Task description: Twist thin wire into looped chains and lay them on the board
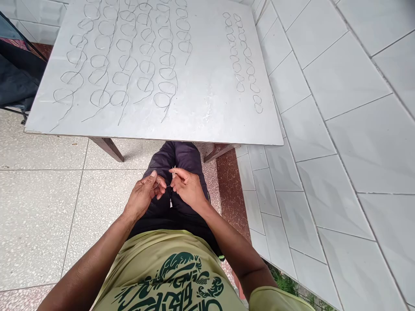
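Above my lap, my left hand pinches a thin wire, its thumb pressed toward the bent fingers. A curved bit of this wire shows along those fingers. Close by on the right, my right hand has its fingertips together at the wire's other side, with the index finger stretched out. A short stretch of wire spans the small gap between the hands. Its ends are too fine to make out. Beyond the hands, rows of looped wires with long tails lie on the white tabletop.
Two columns of small double-looped wires lie at the tabletop's right. A tiled wall runs close along the right side. Wooden table legs stand ahead of my knees. A dark chair or bag is at the far left.
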Demonstrator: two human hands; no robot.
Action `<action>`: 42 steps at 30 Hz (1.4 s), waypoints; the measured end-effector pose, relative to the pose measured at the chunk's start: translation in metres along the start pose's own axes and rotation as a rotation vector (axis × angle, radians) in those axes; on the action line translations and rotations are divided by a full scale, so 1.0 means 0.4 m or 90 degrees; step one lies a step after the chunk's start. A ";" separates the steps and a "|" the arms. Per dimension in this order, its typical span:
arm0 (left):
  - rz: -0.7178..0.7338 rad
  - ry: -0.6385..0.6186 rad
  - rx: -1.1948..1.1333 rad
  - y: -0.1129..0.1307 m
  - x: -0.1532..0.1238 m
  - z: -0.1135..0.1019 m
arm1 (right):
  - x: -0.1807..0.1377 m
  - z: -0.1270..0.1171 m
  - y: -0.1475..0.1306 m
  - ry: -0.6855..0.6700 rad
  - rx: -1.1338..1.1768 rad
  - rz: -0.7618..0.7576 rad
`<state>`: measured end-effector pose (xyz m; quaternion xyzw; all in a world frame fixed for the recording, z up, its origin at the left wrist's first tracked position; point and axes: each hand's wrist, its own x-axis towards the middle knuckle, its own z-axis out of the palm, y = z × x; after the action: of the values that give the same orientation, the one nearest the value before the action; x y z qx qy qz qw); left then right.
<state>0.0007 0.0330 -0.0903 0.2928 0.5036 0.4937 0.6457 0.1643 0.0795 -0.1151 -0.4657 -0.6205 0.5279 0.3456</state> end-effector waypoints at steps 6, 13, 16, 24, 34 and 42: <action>-0.020 -0.026 -0.023 0.002 0.000 0.000 | 0.010 -0.008 -0.014 -0.020 -0.088 -0.038; -0.043 -0.027 -0.038 -0.006 0.008 -0.006 | 0.016 -0.016 -0.008 -0.054 -0.156 -0.137; -0.048 -0.030 -0.044 -0.009 0.012 -0.009 | 0.023 -0.021 -0.010 -0.085 -0.187 -0.175; -0.066 -0.048 -0.071 -0.025 0.025 -0.016 | 0.031 -0.033 -0.021 -0.147 -0.261 -0.178; 0.024 0.032 -0.146 -0.032 0.038 -0.003 | 0.022 -0.001 0.012 -0.015 0.189 0.123; 0.075 0.030 -0.103 -0.059 0.032 0.008 | 0.013 0.039 0.001 -0.009 0.312 0.119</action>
<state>0.0120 0.0373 -0.1146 0.2571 0.4594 0.5763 0.6251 0.1485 0.0793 -0.1191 -0.4198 -0.4308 0.6952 0.3934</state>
